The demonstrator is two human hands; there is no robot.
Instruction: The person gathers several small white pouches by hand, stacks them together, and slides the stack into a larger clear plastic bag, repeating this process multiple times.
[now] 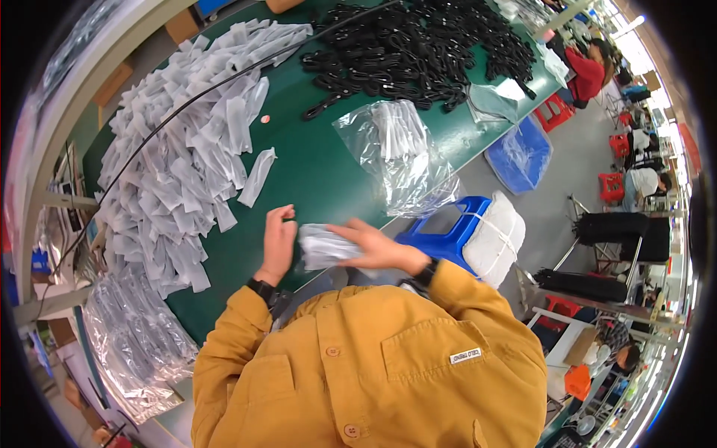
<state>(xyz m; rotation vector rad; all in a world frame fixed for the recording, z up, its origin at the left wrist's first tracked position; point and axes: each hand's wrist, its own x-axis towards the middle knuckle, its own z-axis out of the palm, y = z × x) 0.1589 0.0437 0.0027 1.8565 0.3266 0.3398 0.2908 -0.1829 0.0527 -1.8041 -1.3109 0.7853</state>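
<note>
My right hand (376, 246) grips a stack of whitish-grey plastic packets (323, 247) at the table's near edge, its fingers across the stack's right side. The stack is slightly blurred. Just left of it, my left hand (278, 245) is raised with curled fingers, and no packet shows in it. One loose packet (258, 178) lies on the green table (314, 168) beyond my left hand. A large heap of similar packets (175, 142) spreads over the left side. A clear plastic bag (399, 157) with packets inside lies farther right.
Black cords or straps (403, 56) are piled at the far side. Filled clear bags (134, 328) lie at the near left. A dark cable (216, 84) crosses above the heap. By the right edge stand a blue stool (441, 228), a white sack (494, 240) and a blue bin (519, 158).
</note>
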